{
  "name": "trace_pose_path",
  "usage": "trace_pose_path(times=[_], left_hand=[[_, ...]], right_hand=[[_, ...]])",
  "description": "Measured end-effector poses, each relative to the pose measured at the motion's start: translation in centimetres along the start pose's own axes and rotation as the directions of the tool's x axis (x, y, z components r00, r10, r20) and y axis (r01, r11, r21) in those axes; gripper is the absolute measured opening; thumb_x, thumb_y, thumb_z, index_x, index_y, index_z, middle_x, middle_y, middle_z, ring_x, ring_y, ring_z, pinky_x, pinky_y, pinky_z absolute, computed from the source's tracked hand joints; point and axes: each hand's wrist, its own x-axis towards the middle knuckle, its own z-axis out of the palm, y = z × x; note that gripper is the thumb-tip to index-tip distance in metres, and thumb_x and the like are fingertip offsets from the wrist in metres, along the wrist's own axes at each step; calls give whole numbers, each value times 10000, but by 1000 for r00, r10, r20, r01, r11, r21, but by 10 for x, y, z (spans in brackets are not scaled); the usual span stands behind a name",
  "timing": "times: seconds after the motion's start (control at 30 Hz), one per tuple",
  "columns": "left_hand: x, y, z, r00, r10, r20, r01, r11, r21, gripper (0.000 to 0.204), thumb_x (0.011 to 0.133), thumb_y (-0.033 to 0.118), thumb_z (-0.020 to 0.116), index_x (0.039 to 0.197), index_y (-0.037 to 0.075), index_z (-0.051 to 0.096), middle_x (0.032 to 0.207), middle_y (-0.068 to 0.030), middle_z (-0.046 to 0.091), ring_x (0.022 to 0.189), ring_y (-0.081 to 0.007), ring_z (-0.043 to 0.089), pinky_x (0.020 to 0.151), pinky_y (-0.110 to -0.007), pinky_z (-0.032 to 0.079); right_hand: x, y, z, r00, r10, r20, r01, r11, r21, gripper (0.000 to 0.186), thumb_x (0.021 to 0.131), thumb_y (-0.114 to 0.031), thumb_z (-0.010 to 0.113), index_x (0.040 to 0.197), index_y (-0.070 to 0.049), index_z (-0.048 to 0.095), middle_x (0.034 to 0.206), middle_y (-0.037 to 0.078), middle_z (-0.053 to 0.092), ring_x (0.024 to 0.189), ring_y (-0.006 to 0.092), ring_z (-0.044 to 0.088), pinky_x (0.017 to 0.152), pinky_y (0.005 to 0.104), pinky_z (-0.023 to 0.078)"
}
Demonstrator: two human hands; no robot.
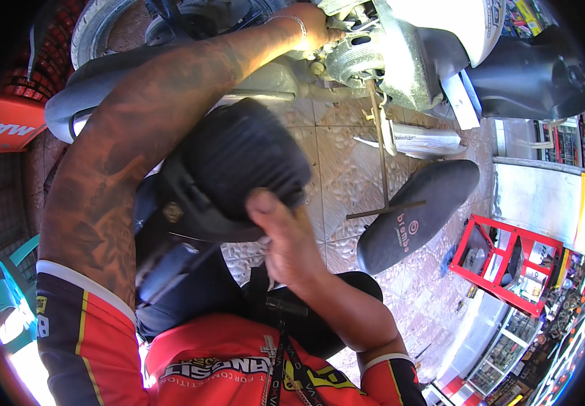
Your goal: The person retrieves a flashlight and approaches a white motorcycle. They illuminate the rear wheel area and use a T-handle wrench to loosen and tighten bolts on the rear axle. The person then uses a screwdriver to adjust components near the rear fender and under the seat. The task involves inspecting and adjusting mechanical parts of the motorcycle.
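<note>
We see a ribbed black air-filter housing (238,162) held in our right hand (285,240), whose fingers are closed on its lower edge. Up and away from it, our left hand (312,30) reaches into the scooter engine (360,57); we cannot tell its grip. Right of the right hand, a T-handle wrench (381,169) stands beside a black seat (417,213) on the tiled floor (340,169)

red rack (502,264), teal chair (5,291), black seat (417,213)

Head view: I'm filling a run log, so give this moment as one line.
left hand: reaching into scooter engine | right hand: on black ribbed part | T-wrench: hanging from engine
</note>
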Motion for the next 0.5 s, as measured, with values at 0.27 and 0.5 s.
trace_pose_path(times=[0.27, 0.5], left_hand=[[-8, 3, 8, 923, -343, -176, 150, 739, -657, 521, 962, 541, 501, 1130, 94, 710, 1008, -132, 728, 1004, -300, 678, 904, -403, 512], [-22, 15, 6, 932, -305, -196, 100, 736, -669, 589, 944, 564, 536, 1111, 23, 700, 922, -135, 731, 893, -251, 705, 790, -370, 537]], right_hand=[[-4, -41, -40, 964, -266, 19, 256, 945, 205, 503, 931, -356, 635, 1286, -10, 545, 1187, 64, 610, 1052, 143, 607, 925, 308, 502], [-6, -50, -36, 977, -206, 60, 200, 975, 96, 595, 939, -449, 581, 1321, 4, 523, 1221, 102, 622, 1083, 171, 628, 932, 341, 526]])
